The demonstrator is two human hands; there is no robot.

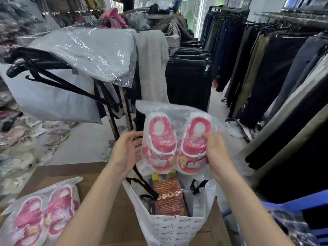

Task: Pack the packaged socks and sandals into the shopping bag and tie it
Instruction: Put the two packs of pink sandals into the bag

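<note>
Two-handed, sandals (174, 146) between fingers (212, 139) — over shopping bag (177, 228)

The shopping bag's (177, 226) mouth stands open straight below the sandal pack (170, 144) I hold between my left hand (126, 151) and right hand (215, 153). An upright sock package (166, 196) fills the middle of the opening, leaving gaps to either side of it. One black handle (142, 176) slants up across the left rim; the other handle (197, 187) flops over the right. A second sandal pack (40, 212) lies well left on the table (110, 219), with bare top between. A blue chair (301, 206) crowds my right, and black hangers (53, 82) jut out ahead on the left
</note>
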